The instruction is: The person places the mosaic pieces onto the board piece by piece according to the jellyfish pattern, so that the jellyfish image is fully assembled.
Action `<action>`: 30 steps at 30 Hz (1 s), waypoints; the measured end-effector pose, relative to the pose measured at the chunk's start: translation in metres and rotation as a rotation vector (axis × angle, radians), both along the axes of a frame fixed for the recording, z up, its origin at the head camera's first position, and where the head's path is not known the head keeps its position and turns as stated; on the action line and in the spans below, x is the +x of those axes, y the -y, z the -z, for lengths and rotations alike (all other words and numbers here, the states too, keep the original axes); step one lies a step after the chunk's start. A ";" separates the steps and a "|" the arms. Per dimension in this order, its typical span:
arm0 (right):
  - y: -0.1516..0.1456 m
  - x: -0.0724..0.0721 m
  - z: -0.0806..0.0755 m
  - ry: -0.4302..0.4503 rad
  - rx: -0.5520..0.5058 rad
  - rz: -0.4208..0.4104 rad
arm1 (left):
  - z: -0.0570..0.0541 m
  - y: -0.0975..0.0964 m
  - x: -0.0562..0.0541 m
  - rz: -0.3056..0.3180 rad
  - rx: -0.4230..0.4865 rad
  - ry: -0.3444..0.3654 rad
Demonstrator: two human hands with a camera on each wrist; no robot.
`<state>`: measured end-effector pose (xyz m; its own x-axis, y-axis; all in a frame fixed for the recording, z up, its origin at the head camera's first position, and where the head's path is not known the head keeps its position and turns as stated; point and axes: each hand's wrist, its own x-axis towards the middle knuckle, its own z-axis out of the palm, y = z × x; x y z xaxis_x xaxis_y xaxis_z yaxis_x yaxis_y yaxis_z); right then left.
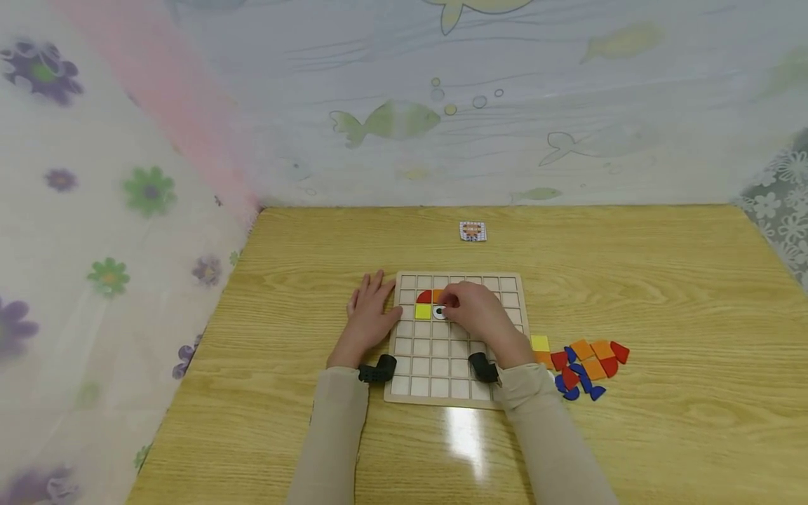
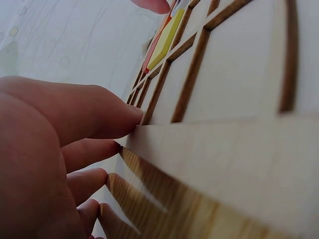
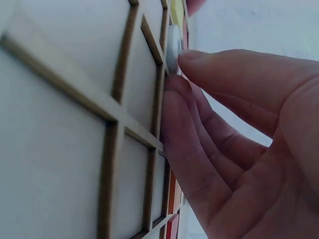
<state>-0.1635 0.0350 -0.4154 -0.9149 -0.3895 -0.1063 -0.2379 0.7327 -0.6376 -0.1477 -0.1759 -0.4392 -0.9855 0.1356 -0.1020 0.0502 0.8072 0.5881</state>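
A wooden grid board (image 1: pixel 421 386) lies on the table. My right hand (image 1: pixel 482 313) is over its upper part, with thumb and index finger at a white eye tile (image 1: pixel 436 316), pinching its edge at a cell. In the right wrist view, the thumb lies on the white tile (image 3: pixel 173 49). Beside it sits a yellow square tile (image 1: pixel 423 311), with a red rounded tile (image 1: pixel 425 297) above and an orange tile (image 1: pixel 438 295) partly hidden by my fingers. My left hand (image 1: pixel 369 315) rests with fingers spread at the board's left side, its thumb (image 2: pixel 112 113) touching the frame.
Right of the board lies a loose pile of red, blue, orange and yellow tiles, among them an orange square (image 1: pixel 593 369) and a yellow square (image 1: pixel 539 343). A small printed picture card (image 1: pixel 473 231) lies beyond the board. A patterned wall covering (image 1: pixel 404 168) borders the table's back.
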 end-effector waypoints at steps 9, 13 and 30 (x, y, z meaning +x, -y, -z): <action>-0.004 0.000 -0.002 -0.015 -0.035 -0.010 | 0.002 0.000 -0.001 0.000 -0.004 -0.005; -0.010 -0.001 -0.004 -0.049 -0.071 0.002 | 0.002 -0.001 -0.001 0.001 0.006 -0.005; -0.050 0.015 -0.020 -0.023 -0.096 0.010 | 0.003 0.001 -0.001 0.007 0.001 -0.014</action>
<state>-0.1482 0.0846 -0.3954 -0.9205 -0.3878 -0.0479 -0.2462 0.6707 -0.6997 -0.1491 -0.1771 -0.4417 -0.9859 0.1425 -0.0877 0.0642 0.8065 0.5877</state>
